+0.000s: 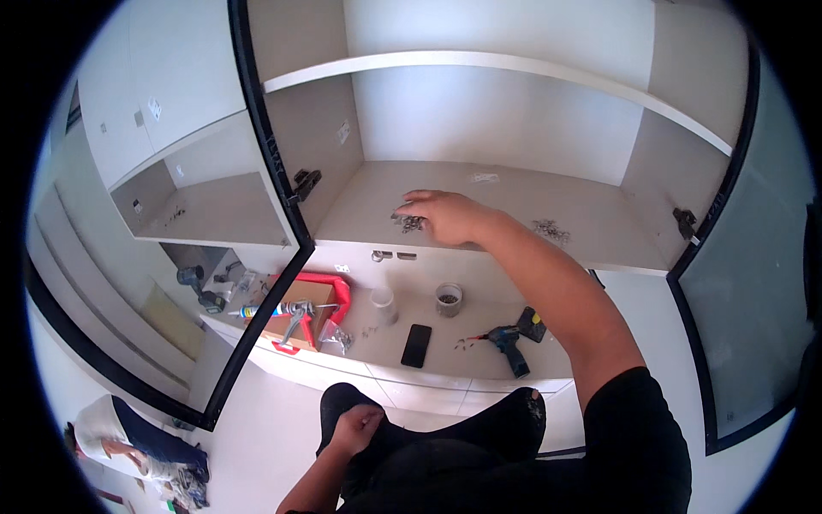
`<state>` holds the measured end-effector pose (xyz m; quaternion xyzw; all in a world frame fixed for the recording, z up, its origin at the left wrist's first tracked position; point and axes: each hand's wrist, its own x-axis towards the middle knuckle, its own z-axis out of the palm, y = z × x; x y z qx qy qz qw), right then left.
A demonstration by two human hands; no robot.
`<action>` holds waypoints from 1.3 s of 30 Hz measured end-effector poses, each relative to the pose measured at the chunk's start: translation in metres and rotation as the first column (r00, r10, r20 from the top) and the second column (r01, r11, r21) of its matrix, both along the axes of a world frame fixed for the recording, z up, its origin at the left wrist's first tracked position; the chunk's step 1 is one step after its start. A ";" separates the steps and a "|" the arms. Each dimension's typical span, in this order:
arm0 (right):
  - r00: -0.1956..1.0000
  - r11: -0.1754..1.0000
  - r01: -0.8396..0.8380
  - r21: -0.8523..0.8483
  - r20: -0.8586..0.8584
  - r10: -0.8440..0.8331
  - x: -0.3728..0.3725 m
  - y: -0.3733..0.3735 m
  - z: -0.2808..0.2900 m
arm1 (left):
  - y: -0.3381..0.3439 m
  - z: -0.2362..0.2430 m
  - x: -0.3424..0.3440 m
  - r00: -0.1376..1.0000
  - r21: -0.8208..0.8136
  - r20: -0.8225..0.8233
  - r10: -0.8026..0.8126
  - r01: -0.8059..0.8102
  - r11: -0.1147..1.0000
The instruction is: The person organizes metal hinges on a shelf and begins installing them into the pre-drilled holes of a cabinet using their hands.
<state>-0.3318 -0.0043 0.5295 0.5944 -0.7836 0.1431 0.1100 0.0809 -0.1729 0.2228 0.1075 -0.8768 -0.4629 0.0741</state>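
My right hand [447, 216] reaches into the open wall cabinet, its fingers stretched out over a small pile of metal pieces [409, 224] on the cabinet floor [514, 195]. The fingertips touch or hover just above the pile; I cannot tell which. To the right of that hand lies a second pile of small metal pieces [550, 230]. Down at my thigh, my left hand [355, 430] rests with its fingers curled closed. Whatever it may hold is hidden.
Below, the counter [428, 360] carries a phone [416, 345], a cordless drill [505, 344], a white cup [383, 304], a tub of small parts [448, 299] and a caulking gun [298, 317]. Glass doors [745, 283] stand open on both sides. Another person [141, 437] bends at lower left.
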 end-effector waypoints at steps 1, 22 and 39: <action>1.000 0.999 -0.026 0.025 -0.011 0.026 -0.006 -0.005 -0.001 | 0.003 -0.004 0.022 0.999 -0.015 -0.019 0.034 -0.034 0.999; 0.999 0.999 0.040 -0.019 0.026 -0.039 -0.020 -0.023 0.007 | -0.004 -0.034 0.042 0.965 -0.303 -0.238 -0.109 0.033 0.952; 0.995 0.985 -0.043 -0.170 0.086 0.058 0.032 0.009 -0.015 | 0.038 0.185 -0.228 0.986 0.990 -0.143 0.080 0.144 -0.002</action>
